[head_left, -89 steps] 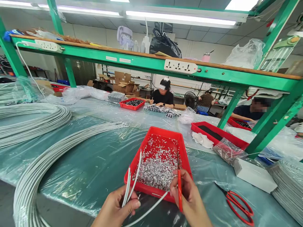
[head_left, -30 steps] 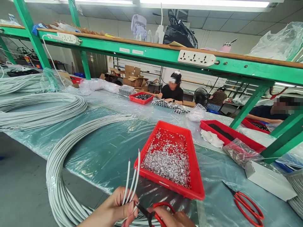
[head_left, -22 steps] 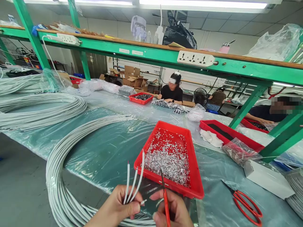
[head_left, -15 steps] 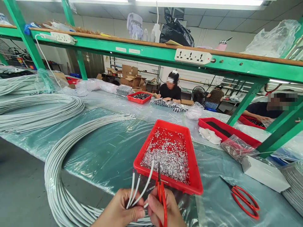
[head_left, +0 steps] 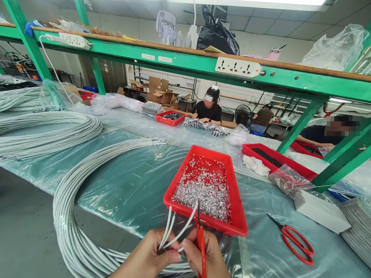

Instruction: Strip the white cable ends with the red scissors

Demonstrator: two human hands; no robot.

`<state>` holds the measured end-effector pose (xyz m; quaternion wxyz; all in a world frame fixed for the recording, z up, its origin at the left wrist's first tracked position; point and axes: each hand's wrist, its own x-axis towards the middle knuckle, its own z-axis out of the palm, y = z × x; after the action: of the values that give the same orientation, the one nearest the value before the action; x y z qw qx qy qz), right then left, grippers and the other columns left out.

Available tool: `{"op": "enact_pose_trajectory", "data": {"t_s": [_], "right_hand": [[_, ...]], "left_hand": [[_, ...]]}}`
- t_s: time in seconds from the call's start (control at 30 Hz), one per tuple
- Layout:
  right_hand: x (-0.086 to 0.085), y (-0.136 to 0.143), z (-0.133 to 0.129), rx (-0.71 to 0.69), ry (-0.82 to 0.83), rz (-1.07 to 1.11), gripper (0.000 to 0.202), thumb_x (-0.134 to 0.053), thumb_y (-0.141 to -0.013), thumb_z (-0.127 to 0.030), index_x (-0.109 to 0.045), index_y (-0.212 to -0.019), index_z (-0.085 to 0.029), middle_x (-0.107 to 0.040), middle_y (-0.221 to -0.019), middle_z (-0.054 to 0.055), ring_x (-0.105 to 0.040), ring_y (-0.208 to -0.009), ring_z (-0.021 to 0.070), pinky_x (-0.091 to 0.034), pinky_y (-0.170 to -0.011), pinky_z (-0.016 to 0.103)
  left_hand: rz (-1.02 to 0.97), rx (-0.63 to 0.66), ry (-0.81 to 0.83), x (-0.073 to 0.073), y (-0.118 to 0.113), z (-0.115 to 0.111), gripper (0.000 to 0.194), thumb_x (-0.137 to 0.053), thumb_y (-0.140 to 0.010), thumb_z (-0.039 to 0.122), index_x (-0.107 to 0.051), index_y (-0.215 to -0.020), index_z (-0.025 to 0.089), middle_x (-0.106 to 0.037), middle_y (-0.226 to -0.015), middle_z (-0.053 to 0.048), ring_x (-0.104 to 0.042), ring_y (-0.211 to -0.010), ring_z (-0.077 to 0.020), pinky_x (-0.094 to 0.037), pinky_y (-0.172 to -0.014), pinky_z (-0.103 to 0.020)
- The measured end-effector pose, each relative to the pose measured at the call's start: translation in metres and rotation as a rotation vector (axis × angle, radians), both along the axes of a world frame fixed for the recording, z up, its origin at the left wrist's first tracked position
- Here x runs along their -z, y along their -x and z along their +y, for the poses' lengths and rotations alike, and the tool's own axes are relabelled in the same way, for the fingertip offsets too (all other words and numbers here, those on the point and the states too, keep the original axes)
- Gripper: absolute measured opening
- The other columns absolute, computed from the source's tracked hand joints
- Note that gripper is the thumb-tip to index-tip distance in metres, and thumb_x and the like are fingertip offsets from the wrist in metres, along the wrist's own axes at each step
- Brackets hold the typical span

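Observation:
My left hand is closed around several white cables, whose cut ends point up and away from me. Close beside it, my right hand holds red-handled scissors, blades pointing away. Its thumb and fingers also pinch near a short white cable end between the two hands. One longer cable end leans right, beside the scissor blades. Just beyond my hands stands a red tray with many small silvery pieces. A thick bundle of white cables curves along the left and passes beneath my hands.
A second pair of scissors lies on the right. Beyond it are a white box and another red tray. Coiled cables lie at the left. A green shelf frame spans overhead. A person sits across the table.
Both hands have shifted slightly right, carrying the cable ends and scissors along. The view has tilted slightly. The hold on the cables and scissors looks the same.

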<state>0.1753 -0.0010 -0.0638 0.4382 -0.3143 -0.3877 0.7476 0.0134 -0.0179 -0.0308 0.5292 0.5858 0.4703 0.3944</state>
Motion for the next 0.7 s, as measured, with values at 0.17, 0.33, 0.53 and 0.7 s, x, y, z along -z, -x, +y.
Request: {"op": "enact_pose_trajectory", "data": {"t_s": [0.17,0.33,0.53,0.7], "right_hand": [[-0.001,0.005,0.001,0.024,-0.008,0.029,0.033,-0.076,-0.067,-0.043,-0.063,-0.071,-0.013,-0.046,-0.038,-0.009,-0.027,-0.027,-0.0009,-0.013,-0.033,0.018],[-0.007,0.014,-0.002,-0.055,0.137,0.161,0.036,-0.072,-0.067,-0.051,-0.06,-0.062,-0.017,-0.034,-0.031,-0.013,-0.018,-0.024,-0.0002,-0.019,-0.032,0.017],[-0.011,0.014,0.001,0.0,0.134,0.151,0.035,-0.075,-0.064,-0.047,-0.058,-0.065,-0.017,-0.049,-0.043,-0.01,-0.021,-0.025,-0.0027,-0.014,-0.033,0.016],[-0.015,0.007,0.003,0.126,-0.096,0.0,0.031,-0.079,-0.063,-0.041,-0.065,-0.068,-0.014,-0.056,-0.05,-0.005,-0.038,-0.039,0.0001,-0.026,-0.042,0.015]], "left_hand": [[-0.031,-0.11,-0.083,0.005,-0.006,0.006,0.018,-0.068,-0.071,0.024,-0.065,-0.058,0.012,-0.059,-0.068,-0.001,-0.054,-0.068,-0.0157,-0.037,-0.064,-0.021],[-0.18,-0.083,-0.074,0.002,-0.007,0.008,0.034,-0.073,-0.066,0.044,-0.063,-0.057,0.012,-0.051,-0.059,0.002,-0.043,-0.057,-0.0115,-0.035,-0.056,-0.02],[-0.158,-0.032,-0.032,0.013,-0.003,0.009,0.048,-0.066,-0.067,0.057,-0.065,-0.062,0.01,-0.05,-0.055,0.001,-0.037,-0.055,-0.0104,-0.033,-0.053,-0.02],[-0.167,-0.024,0.034,0.021,-0.003,0.009,0.049,-0.065,-0.067,0.059,-0.067,-0.067,0.01,-0.055,-0.057,-0.001,-0.042,-0.051,-0.0101,-0.035,-0.049,-0.019]]}}
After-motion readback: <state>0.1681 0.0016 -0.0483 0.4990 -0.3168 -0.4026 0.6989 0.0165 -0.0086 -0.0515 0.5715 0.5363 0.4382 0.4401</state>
